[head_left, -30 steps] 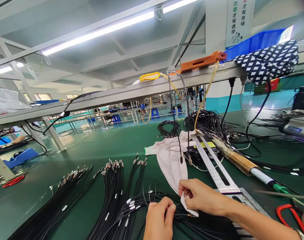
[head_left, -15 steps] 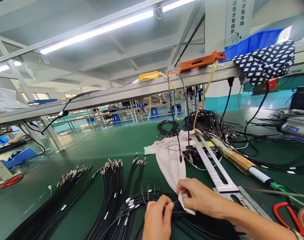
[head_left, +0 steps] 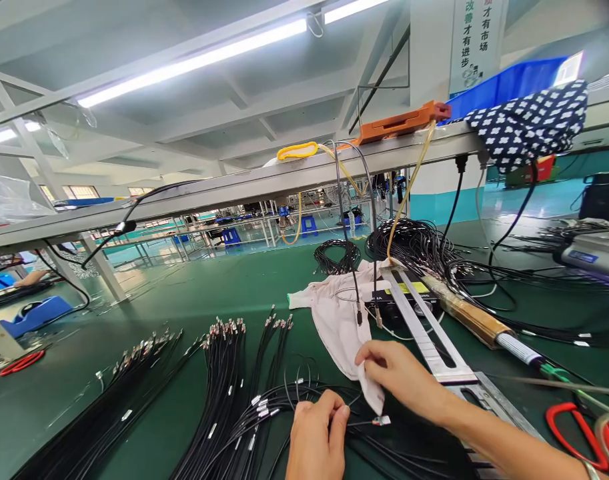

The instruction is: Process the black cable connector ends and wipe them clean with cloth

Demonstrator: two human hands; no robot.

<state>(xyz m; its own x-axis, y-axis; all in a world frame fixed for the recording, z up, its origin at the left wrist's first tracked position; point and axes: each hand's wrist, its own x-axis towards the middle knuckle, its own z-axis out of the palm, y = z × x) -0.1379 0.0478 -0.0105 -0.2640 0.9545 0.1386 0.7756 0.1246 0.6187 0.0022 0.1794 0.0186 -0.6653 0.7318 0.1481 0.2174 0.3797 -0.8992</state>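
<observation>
My left hand (head_left: 318, 430) is closed in a pinch on a black cable at the bottom centre; the cable's silvery connector end (head_left: 382, 421) sticks out to its right. My right hand (head_left: 401, 373) has its fingers curled at the lower edge of a pale cloth (head_left: 337, 323), and its fingertips are partly hidden. The cloth lies on the green mat, its narrow end hanging just above the connector. Black cables with white labels (head_left: 264, 407) run beside and beneath my left hand. A metal slotted frame (head_left: 429, 327) stands to the right of the cloth.
Bundles of black cables (head_left: 224, 367) lie at the left, with coiled cables (head_left: 409, 247) farther back. Red-handled scissors (head_left: 577, 433) rest at the lower right, near a brown-wrapped tool (head_left: 469, 317). Two cables hang from the shelf rail (head_left: 234, 190) over the cloth.
My right hand has lifted slightly, and the cloth's end has come off the cable, showing its connector. My left hand has barely moved. The hanging cable ends have shifted a little left.
</observation>
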